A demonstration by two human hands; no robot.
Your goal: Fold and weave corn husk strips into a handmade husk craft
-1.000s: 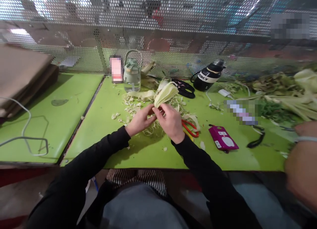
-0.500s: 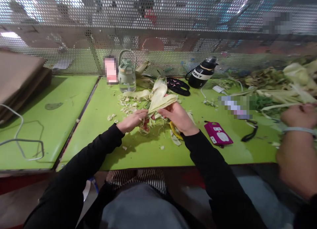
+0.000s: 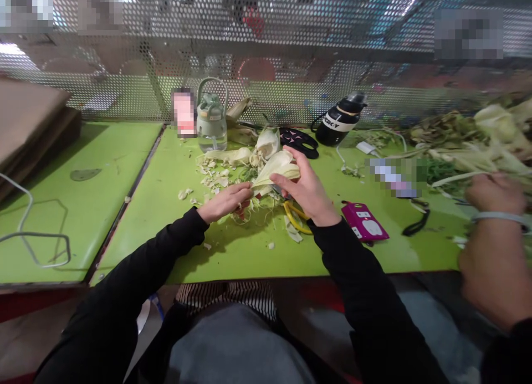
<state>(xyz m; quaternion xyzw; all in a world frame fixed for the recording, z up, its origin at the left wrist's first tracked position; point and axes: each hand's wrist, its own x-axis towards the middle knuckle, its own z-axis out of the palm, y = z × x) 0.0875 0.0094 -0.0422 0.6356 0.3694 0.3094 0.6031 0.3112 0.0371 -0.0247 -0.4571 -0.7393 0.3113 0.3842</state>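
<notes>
A pale corn husk [image 3: 272, 172] is stretched between my hands above the middle of the green table. My left hand [image 3: 226, 201] pinches its narrow end, with some fingertips hidden beneath. My right hand [image 3: 308, 189] grips the wide end between thumb and fingers. Just behind them, another pale husk piece [image 3: 267, 143] rests on the table, beside a long flattened husk [image 3: 230, 157]. Thin shredded strands [image 3: 249, 212] hang or lie below my left hand. By my right wrist lies a yellow loop-shaped handle [image 3: 296, 220], partly covered.
A clear-bottomed bottle [image 3: 211, 123], a black bottle [image 3: 338, 119] and a black patterned item [image 3: 298, 143] stand or lie behind. To the right are a magenta power strip [image 3: 366, 222], a husk heap [image 3: 474, 134] and another person's hand [image 3: 496, 193]. Brown cardboard [image 3: 31, 123] sits left.
My right fingers have shifted up and spread along the husk's wide end. The husk is lower and less upright, and the pale piece behind it shows more. The view has shifted slightly.
</notes>
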